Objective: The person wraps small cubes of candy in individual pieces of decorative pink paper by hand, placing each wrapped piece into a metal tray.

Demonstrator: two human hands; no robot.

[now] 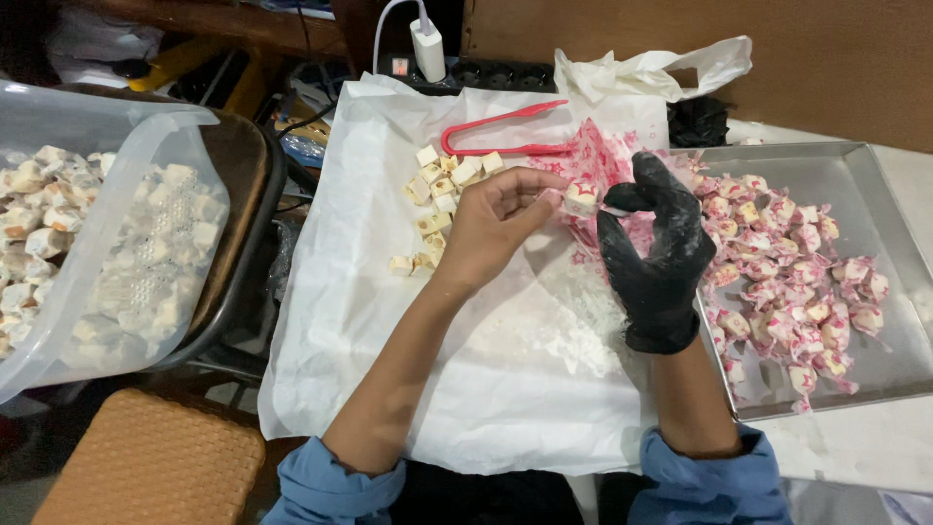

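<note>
My bare left hand [494,226] and my black-gloved right hand [657,243] together pinch one candy [581,195], a pale cube in a pink-and-white star-printed wrapper, each hand on one end. Under them lies a stack of the same wrappers [607,156]. Several unwrapped pale candy cubes [442,185] lie on the white plastic sheet [505,369] just left of my left hand. A metal tray [875,185] to the right holds many wrapped candies [792,267].
Red plastic tongs [505,131] rest on the sheet behind the cubes. At left a clear bag of pale cubes [107,243] sits in a dark round pan. A power strip with a white charger [428,49] lies at the back. A woven stool [146,462] stands bottom left.
</note>
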